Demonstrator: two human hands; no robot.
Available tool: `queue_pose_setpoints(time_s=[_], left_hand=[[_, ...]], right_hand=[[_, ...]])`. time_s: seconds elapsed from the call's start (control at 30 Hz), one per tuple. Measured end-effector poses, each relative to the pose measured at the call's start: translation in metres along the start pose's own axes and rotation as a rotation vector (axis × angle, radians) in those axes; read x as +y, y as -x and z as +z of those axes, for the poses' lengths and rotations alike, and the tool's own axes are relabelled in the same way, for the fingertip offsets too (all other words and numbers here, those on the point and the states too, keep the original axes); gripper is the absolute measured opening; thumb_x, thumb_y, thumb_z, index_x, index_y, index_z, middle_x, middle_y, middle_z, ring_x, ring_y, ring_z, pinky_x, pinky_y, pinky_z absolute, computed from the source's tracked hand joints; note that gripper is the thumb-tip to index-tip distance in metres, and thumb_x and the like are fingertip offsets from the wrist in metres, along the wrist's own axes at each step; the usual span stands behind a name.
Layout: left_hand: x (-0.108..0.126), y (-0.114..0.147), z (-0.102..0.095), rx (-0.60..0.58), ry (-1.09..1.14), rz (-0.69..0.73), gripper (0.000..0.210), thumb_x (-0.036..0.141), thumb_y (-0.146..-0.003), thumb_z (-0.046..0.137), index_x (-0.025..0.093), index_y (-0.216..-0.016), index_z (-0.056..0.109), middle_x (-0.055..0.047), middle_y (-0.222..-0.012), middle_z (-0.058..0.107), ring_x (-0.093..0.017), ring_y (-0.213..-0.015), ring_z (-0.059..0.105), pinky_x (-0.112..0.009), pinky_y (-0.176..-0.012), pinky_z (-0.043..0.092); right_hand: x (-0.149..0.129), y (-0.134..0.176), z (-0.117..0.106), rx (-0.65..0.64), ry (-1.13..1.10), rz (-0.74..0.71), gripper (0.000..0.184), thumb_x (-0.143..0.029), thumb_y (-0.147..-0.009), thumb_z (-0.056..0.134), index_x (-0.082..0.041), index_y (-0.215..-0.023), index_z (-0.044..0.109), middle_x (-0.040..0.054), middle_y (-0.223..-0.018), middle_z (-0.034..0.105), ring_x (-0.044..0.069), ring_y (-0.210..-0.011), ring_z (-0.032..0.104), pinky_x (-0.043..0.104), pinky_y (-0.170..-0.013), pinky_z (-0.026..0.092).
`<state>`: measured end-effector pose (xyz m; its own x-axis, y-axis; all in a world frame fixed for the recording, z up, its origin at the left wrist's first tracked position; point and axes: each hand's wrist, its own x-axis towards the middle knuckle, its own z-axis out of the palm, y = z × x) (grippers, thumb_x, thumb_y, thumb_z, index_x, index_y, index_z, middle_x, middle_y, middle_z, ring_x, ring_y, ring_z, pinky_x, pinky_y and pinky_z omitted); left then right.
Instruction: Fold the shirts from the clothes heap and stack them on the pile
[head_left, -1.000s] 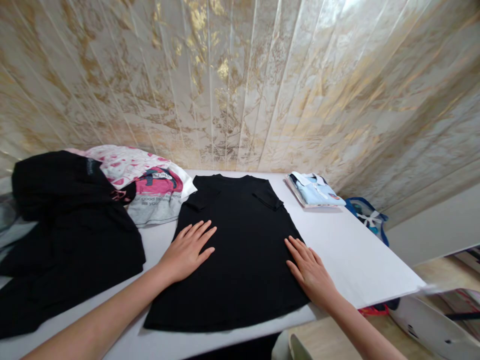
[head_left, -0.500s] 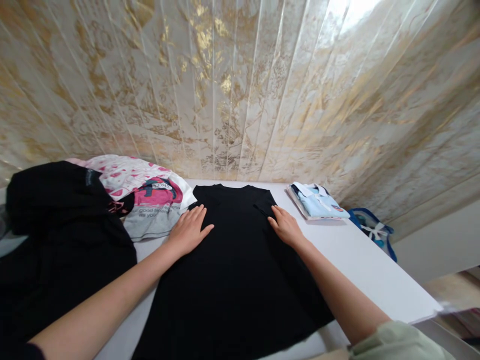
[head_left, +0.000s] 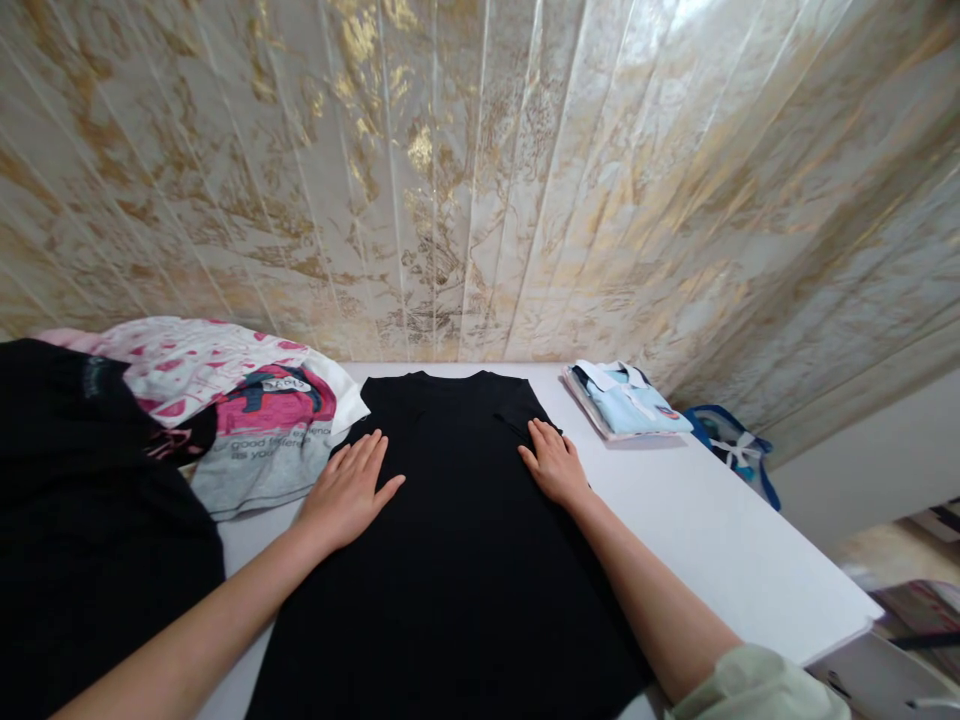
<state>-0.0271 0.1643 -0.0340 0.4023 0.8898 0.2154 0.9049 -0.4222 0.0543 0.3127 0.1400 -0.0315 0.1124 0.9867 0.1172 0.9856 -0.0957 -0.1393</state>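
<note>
Shirt (head_left: 457, 570) lay under my spread left hand (head_left: 345, 497) and right hand (head_left: 556, 465); I guessed smoothing, with gentle palms needed next.

From the middle of the black shirt (head_left: 450, 570), the white table (head_left: 727, 540) at 3 o'clock offers a broad open lane beyond the right forearm (head_left: 649, 595). The folded stack (head_left: 628, 402) obstructs 2 o'clock; the curtain (head_left: 450, 230) walls off 12. Heaped clothes (head_left: 259, 425) crowd 10 o'clock, leaving the left hand (head_left: 345, 495) little clearance, if any; the angle makes it hard to tell.
</note>
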Motion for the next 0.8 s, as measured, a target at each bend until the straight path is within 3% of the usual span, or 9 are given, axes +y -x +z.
queue_pose_setpoints(time_s=[0.2,0.33,0.47,0.63,0.8], left_hand=[[0.000,0.001,0.001,-0.004,-0.018,-0.003,0.070,0.057,-0.091,0.029,0.010,-0.142,0.039,-0.014,-0.151,0.035,-0.028,-0.139,0.034,-0.046,-0.114,0.026],[0.000,0.001,0.000,0.007,-0.031,-0.001,0.070,0.057,-0.091,0.029,0.010,-0.142,0.040,-0.014,-0.151,0.035,-0.028,-0.138,0.035,-0.045,-0.113,0.026],[-0.001,0.000,0.002,0.023,-0.030,0.005,0.068,0.056,-0.091,0.030,0.011,-0.141,0.041,-0.013,-0.150,0.037,-0.028,-0.138,0.036,-0.045,-0.113,0.026],[-0.003,-0.001,0.006,0.034,-0.014,-0.004,0.068,0.054,-0.090,0.033,0.010,-0.141,0.041,-0.013,-0.150,0.037,-0.027,-0.138,0.035,-0.045,-0.113,0.027],[-0.003,-0.001,0.006,0.033,-0.025,0.005,0.069,0.054,-0.090,0.035,0.008,-0.141,0.041,-0.013,-0.150,0.037,-0.027,-0.138,0.035,-0.044,-0.113,0.026]], right_hand=[[0.018,-0.004,0.003,0.126,-0.214,-0.040,0.046,-0.039,-0.095,0.033,-0.020,-0.133,0.050,0.0088,-0.141,0.048,0.021,-0.131,0.041,0.039,-0.109,0.030],[0.046,-0.017,0.000,0.249,-0.324,0.129,0.047,-0.036,-0.091,0.040,-0.012,-0.129,0.052,0.0152,-0.128,0.057,0.023,-0.117,0.053,0.036,-0.100,0.039],[0.068,-0.037,-0.015,0.075,-0.312,0.300,0.043,-0.034,-0.089,0.047,-0.010,-0.122,0.058,0.0144,-0.112,0.065,0.023,-0.101,0.062,0.032,-0.087,0.044],[0.070,-0.057,-0.027,-0.051,-0.292,0.327,0.032,-0.044,-0.081,0.061,-0.013,-0.087,0.067,0.0093,-0.082,0.070,0.021,-0.078,0.064,0.027,-0.066,0.043],[0.064,-0.062,-0.024,-0.091,-0.270,0.340,0.023,-0.031,-0.072,0.070,-0.014,-0.086,0.063,0.0051,-0.075,0.066,0.017,-0.066,0.060,0.024,-0.056,0.037]])
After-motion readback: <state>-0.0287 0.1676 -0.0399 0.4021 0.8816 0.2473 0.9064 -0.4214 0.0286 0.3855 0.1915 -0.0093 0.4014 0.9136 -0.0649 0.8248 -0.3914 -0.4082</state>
